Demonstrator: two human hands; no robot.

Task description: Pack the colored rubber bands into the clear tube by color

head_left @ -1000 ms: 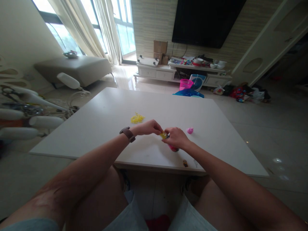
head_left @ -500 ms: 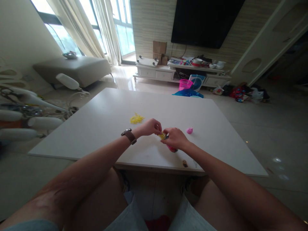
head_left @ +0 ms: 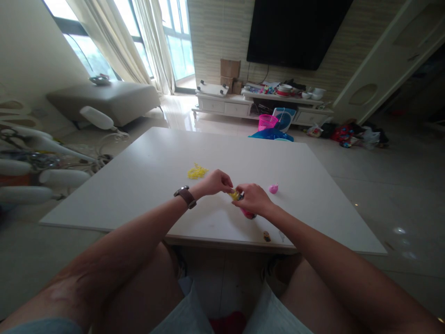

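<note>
My right hand is closed around a small yellow object with a greyish part beside the fingers. Its exact kind is too small to make out. Against its upper left end, the fingertips of my left hand are pinched together; what lies between them is hidden. Under my right hand, a pinkish-red thing with a dark edge shows in part on the white table. To the left lies a loose pile of thin yellow pieces. A small round pink object sits right of my right hand.
Near the table's front edge lie a small yellow-and-dark figure and a small whitish piece. Beyond the far edge stand a pink basket and a blue plastic item. A white lamp with several arms reaches close on the left.
Both hands stay together at the yellow object, with only a very slight shift. The pile and the other things on the table have not moved.
</note>
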